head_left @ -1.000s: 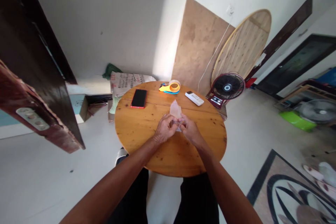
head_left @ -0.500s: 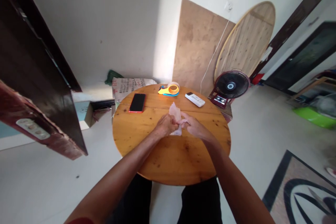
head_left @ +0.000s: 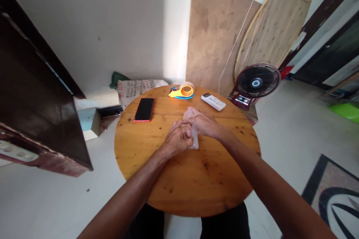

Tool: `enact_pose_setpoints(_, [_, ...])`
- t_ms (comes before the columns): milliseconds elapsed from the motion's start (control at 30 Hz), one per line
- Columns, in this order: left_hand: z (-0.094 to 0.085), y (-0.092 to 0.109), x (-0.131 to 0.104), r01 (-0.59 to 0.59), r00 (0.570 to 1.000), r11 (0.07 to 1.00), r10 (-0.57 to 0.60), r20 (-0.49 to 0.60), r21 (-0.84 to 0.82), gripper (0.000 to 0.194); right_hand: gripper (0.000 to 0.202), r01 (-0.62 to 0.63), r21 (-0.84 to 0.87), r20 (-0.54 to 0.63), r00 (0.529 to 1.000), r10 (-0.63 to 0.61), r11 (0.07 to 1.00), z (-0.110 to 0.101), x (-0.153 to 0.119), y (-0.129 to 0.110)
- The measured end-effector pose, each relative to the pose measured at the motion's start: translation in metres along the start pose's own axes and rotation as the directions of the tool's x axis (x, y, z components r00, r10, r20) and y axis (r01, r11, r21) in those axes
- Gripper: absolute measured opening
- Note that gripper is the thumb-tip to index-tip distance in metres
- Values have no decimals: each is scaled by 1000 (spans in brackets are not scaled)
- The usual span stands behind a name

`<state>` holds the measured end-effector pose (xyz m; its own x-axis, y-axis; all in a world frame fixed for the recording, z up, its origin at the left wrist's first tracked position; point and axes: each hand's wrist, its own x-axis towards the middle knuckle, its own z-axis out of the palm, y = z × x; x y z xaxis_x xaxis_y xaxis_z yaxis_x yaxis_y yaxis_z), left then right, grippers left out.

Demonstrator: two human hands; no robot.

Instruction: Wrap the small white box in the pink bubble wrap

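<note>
A crumpled, pale translucent piece, which looks like a small plastic bag [head_left: 194,141], is between my hands above the middle of the round wooden table [head_left: 182,179]. My left hand [head_left: 179,136] is closed on its near part, fingers curled. Over its far part bends my right hand [head_left: 204,122], fingers closed on it and partly hidden. The two hands touch or nearly touch. Beyond them lie a yellow and blue tape dispenser [head_left: 182,92] with a roll of tape, and a white handheld device with a dark window [head_left: 213,102]. A red-edged phone [head_left: 144,109] lies to the left.
A dark red fan [head_left: 255,82] stands just past the table's right rim. Against the wall lean a brown board [head_left: 215,30] and a round wooden tabletop [head_left: 276,22]. A printed sack [head_left: 137,90] lies behind the table, and a dark door [head_left: 36,93] is at the left.
My right hand has moved from pinching with a stretched finger to bending over the bag's far part. The bag has turned slightly. The whole view has shifted closer to the table.
</note>
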<state>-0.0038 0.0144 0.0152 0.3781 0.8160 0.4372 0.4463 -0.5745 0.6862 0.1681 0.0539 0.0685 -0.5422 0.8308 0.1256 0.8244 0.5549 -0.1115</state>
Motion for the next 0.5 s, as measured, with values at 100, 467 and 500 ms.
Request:
enact_pose_setpoints(100, [5, -7, 1, 2, 1000, 999, -1, 19, -41, 10, 25, 12, -219, 41, 999, -3, 976, -7, 1, 1])
enact_pose_setpoints(467, [5, -4, -1, 18, 1000, 1000, -18, -19, 16, 17, 35, -20, 76, -120, 992, 29, 997, 16, 11, 11])
enact_pose_setpoints(500, [4, -3, -1, 5, 1000, 999, -4, -24, 44, 25, 41, -20, 137, -166, 985, 43, 990, 24, 13, 14])
